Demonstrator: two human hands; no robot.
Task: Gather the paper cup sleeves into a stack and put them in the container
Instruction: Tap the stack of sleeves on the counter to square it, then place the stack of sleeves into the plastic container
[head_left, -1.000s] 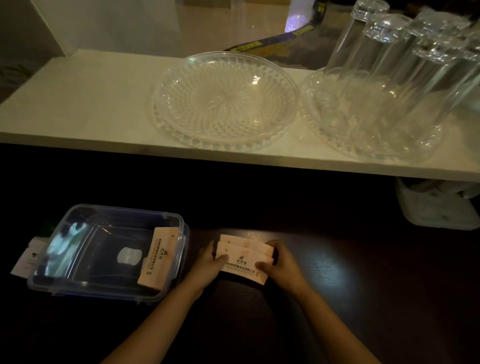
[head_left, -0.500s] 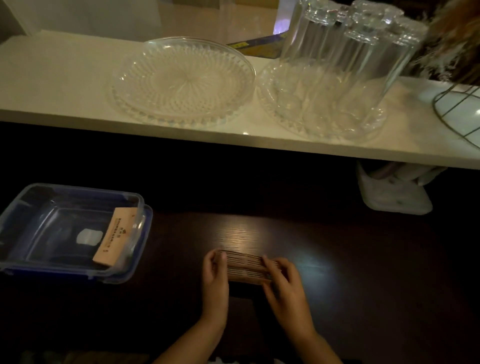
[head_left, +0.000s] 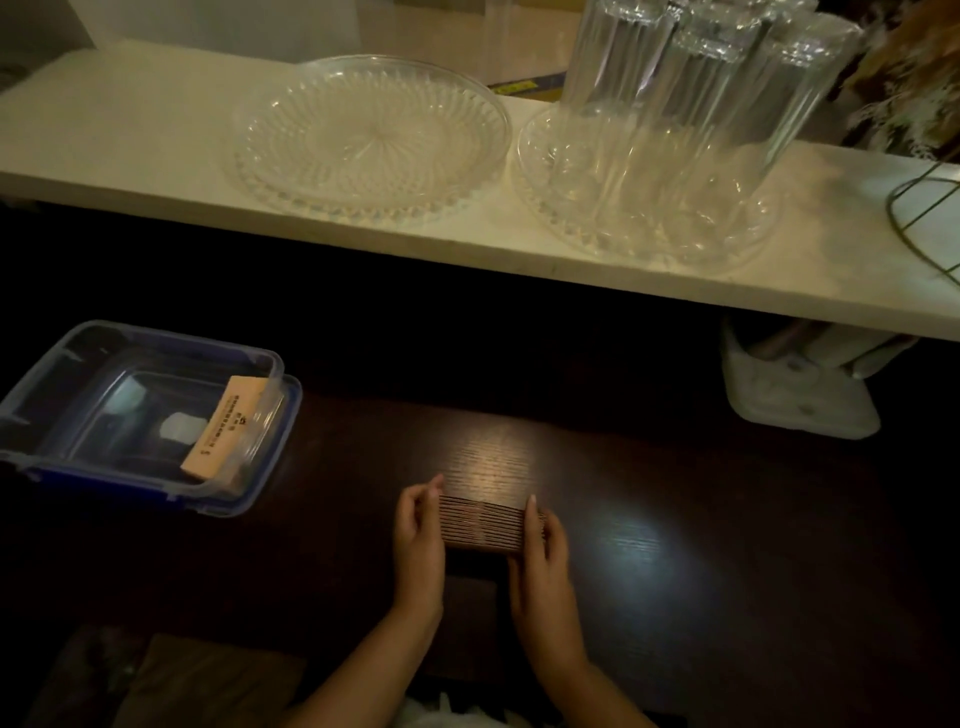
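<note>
A stack of brown paper cup sleeves (head_left: 480, 522) stands on edge on the dark wooden table, its ribbed edges facing up. My left hand (head_left: 418, 535) presses its left end and my right hand (head_left: 540, 545) presses its right end, so both hold the stack between them. To the left sits a clear plastic container (head_left: 62, 364) with a blue rim. One pale orange sleeve (head_left: 228, 426) leans inside it against the right wall.
A white shelf (head_left: 130, 135) runs above the table with a cut-glass plate (head_left: 369, 145), a second plate with several upturned glasses (head_left: 691, 104) and a wire basket (head_left: 930, 218). A white object (head_left: 795, 395) sits under the shelf at the right.
The sleeves were flat and fanned between my hands a second ago; now they stand on edge as one squared stack. The view has shifted right and down.
</note>
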